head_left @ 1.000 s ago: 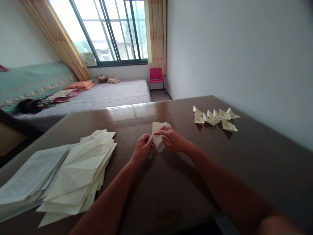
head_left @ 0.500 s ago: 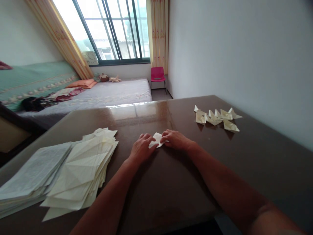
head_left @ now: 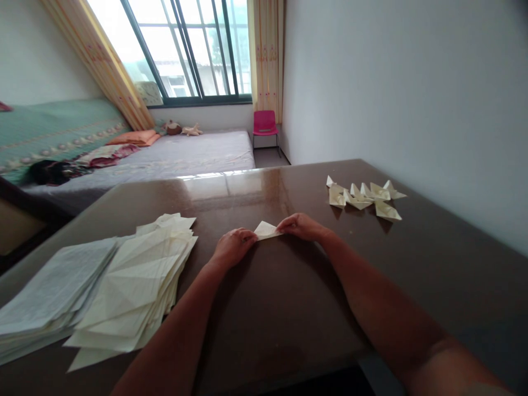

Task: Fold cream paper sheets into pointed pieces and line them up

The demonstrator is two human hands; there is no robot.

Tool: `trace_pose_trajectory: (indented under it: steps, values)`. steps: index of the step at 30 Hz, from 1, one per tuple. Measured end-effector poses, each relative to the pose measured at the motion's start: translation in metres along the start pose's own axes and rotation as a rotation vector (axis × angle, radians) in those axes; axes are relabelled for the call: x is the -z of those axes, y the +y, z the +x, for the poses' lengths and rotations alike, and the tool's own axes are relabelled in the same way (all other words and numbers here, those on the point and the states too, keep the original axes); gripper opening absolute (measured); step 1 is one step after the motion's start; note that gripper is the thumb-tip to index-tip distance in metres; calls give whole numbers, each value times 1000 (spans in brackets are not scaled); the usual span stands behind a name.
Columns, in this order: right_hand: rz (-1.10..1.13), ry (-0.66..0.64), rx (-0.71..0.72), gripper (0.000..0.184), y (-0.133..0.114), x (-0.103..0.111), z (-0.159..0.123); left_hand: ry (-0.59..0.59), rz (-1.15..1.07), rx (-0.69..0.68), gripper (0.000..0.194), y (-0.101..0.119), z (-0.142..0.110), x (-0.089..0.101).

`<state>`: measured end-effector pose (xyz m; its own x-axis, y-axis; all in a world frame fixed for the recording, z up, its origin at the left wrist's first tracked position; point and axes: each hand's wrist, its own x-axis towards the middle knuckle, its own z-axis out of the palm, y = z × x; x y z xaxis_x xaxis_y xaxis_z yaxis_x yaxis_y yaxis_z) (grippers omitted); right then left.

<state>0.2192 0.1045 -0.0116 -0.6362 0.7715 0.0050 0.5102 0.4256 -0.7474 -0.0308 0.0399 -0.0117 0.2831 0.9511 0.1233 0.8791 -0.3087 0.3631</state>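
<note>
A small folded paper boat (head_left: 267,231), pale and pointed at the top, is held between my two hands over the middle of the brown table (head_left: 264,308). The fingers of my left hand (head_left: 236,245) pinch its left corner. At the opposite corner, my right hand (head_left: 303,226) is closed on the paper with thumb and fingertips. Parts of both corners are hidden by the fingers. Several finished-looking paper boats (head_left: 363,195) stand in a cluster farther right on the tabletop.
Left of my arm lie a stack of creased cream sheets (head_left: 136,280) and a stack of printed paper (head_left: 58,283). Beyond the table are a bed (head_left: 214,148), a pink chair (head_left: 264,123) and a window. A white wall (head_left: 404,93) runs along the right.
Both hands have moved apart, out to the paper's side corners. The paper has gone from a diamond-like shape to a wider boat-like one with a flat lower edge.
</note>
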Motion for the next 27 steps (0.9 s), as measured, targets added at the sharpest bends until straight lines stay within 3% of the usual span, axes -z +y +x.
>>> trace_pose_trajectory:
  steps: [4,9,13,23,27]
  values:
    - [25,92,-68,24,3,-6,4,38,-9,130,33,1,3,-6]
    - [-190,242,-159,14,-6,-13,7,53,14,229,31,3,4,-7]
    - [-367,262,-195,12,-10,-17,8,45,100,250,31,7,5,-9]
    - [-460,219,-212,14,-8,-19,10,88,276,164,30,14,2,-13]
    - [-458,215,-216,13,-8,-20,9,155,312,-80,39,20,1,-13]
